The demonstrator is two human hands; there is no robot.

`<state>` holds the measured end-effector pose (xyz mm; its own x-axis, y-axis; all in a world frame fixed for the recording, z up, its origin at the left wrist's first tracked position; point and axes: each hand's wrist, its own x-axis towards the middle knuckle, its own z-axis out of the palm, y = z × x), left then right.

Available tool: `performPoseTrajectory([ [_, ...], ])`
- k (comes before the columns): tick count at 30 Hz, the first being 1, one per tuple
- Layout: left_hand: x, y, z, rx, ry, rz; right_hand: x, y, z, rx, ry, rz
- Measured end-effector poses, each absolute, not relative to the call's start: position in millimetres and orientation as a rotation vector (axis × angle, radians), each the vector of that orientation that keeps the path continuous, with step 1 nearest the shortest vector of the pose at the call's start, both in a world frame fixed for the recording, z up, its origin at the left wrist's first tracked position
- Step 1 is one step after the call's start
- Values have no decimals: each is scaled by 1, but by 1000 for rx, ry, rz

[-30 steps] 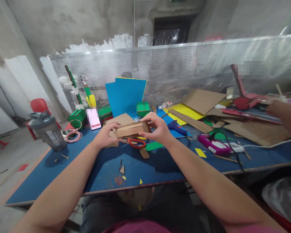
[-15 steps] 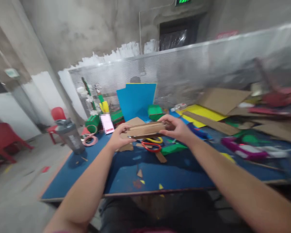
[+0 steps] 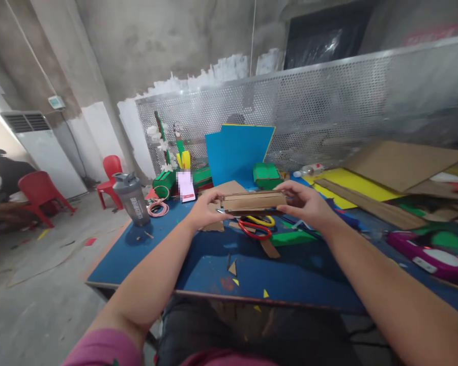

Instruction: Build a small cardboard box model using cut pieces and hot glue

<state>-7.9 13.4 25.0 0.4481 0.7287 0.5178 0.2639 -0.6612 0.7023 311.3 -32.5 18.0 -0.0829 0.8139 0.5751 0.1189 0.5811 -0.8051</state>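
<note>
A flat brown cardboard piece is held level above the blue table, gripped at both ends. My left hand pinches its left end, fingers closed. My right hand wraps its right end, fingers closed on it. Just below the cardboard lie scissors with red and yellow handles and small cardboard scraps.
A grey shaker bottle stands at the table's left corner near a pink coil. Blue sheets and green boxes lean by the perforated metal screen. Cardboard and yellow sheets pile at right, a pink device near them. Red chairs and a seated person are at left.
The view has swung left, bringing red chairs and a seated person into sight. Both hands keep hold of the cardboard piece, now held level with the hands further apart.
</note>
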Motion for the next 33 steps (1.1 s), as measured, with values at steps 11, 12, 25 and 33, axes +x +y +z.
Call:
performPoseTrajectory([
  [11,-8,4,43,2305,676,1288,315,-28,24,-645,-1567,702],
  [12,-8,3,45,2312,669,1298,315,-27,24,-643,-1561,733],
  [25,11,-10,40,2221,373,1790,316,-22,14,-617,-1476,1094],
  [33,16,-24,44,2246,349,1896,310,-20,6,-635,-1398,1242],
])
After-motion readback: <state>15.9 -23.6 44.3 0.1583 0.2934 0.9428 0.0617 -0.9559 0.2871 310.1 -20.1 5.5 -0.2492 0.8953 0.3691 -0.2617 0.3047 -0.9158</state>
